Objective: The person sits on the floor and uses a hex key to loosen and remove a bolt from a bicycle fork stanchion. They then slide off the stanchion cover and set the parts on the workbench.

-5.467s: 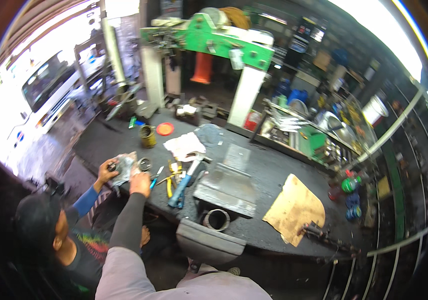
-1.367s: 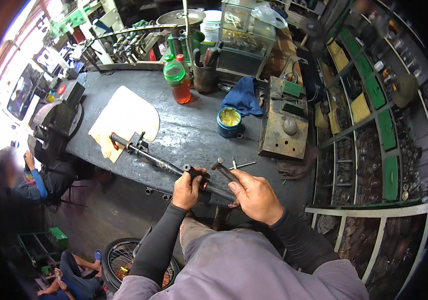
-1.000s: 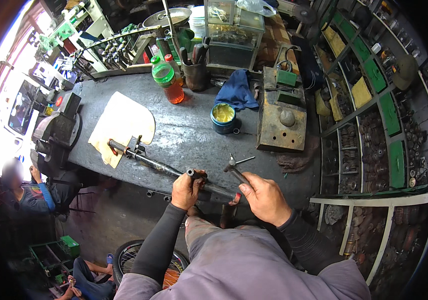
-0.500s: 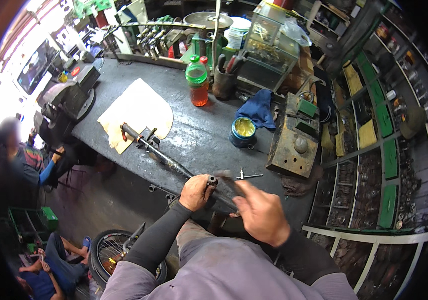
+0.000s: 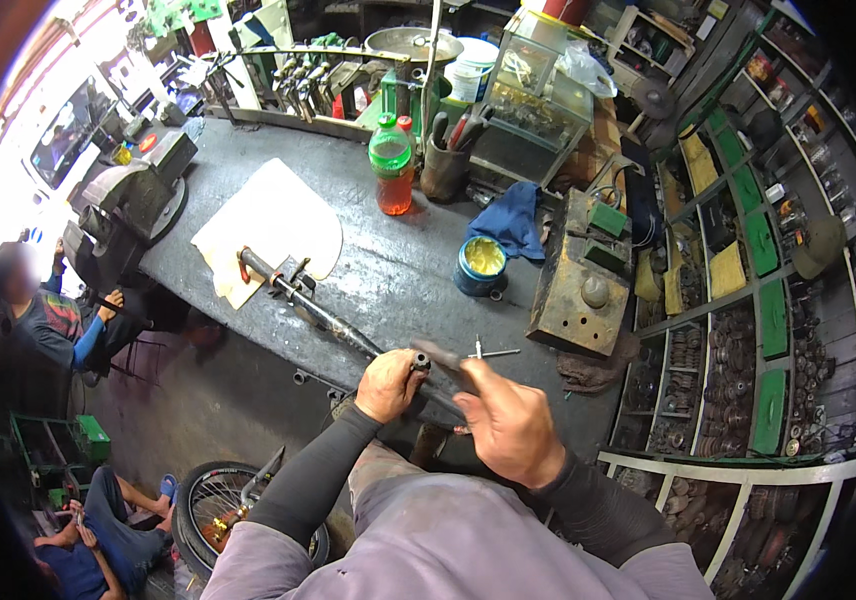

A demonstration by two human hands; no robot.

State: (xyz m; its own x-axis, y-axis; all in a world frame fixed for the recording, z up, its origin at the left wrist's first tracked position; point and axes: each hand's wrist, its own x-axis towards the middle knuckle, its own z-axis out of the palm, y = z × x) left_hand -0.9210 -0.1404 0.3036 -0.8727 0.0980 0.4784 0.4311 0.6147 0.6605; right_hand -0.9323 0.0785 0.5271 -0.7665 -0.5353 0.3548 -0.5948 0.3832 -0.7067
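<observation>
For clean taps, the left hand (image 5: pixel 386 388), fingers wrapped round a dark tube (image 5: pixel 422 362) beside the long shaft (image 5: pixel 329 320) on the bench's near side, should stay clear of the blurred hammer (image 5: pixel 441 360) the right hand (image 5: pixel 515 425) grips.

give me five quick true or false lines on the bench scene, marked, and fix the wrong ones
1. The right hand grips a hammer. True.
2. The left hand is empty. False: the left hand grips a dark part with a round, hollow end.
3. One end of the long tube lies over the pale sheet. True.
4. The tub of yellow paste stands on the pale sheet. False: the tub stands on the dark bench top.
5. The green-capped bottle stands upright. True.
</observation>
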